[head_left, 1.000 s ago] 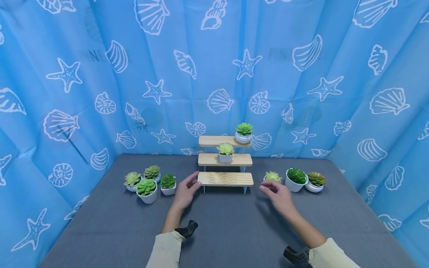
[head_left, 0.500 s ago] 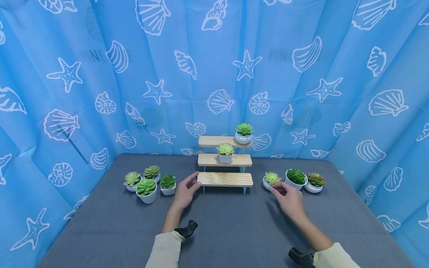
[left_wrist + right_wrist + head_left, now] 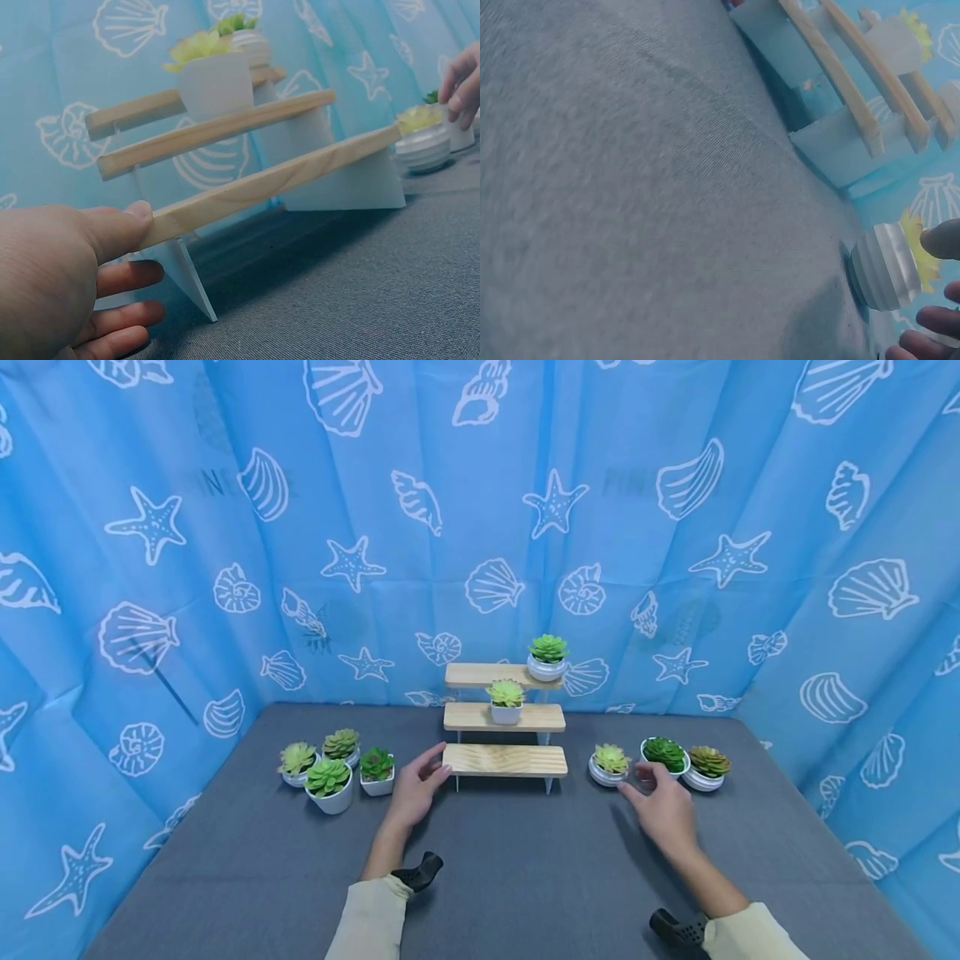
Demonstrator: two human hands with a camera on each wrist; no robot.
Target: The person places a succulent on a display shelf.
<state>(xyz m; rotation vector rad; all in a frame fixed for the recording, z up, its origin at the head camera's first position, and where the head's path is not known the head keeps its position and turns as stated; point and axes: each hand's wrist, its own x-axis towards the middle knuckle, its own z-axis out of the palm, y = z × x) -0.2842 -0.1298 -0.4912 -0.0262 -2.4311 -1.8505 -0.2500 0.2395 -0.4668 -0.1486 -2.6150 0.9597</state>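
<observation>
A three-tier wooden display stand (image 3: 504, 760) with white legs stands mid-table. My left hand (image 3: 414, 789) holds the left end of its lowest board, thumb (image 3: 135, 217) at the front edge. A light green succulent in a square white pot (image 3: 506, 702) sits on the middle board; a green one in a round white pot (image 3: 547, 658) is on the top board's right end. My right hand (image 3: 666, 810) has thumb and forefinger apart, fingertips right at the dark green succulent in a white pot (image 3: 664, 755). Left of them is a yellow-green succulent in a ribbed pot (image 3: 885, 266).
A reddish-green succulent (image 3: 707, 767) stands at the far right. Several potted succulents are grouped left of the stand, the nearest to my left hand in a square pot (image 3: 377, 772). A blue shell-print curtain (image 3: 420, 527) hangs behind the grey-covered table (image 3: 510, 877).
My right hand has moved right, from in front of the yellow-green succulent to the dark green one, uncovering the ribbed pot. My left hand has stayed at the stand.
</observation>
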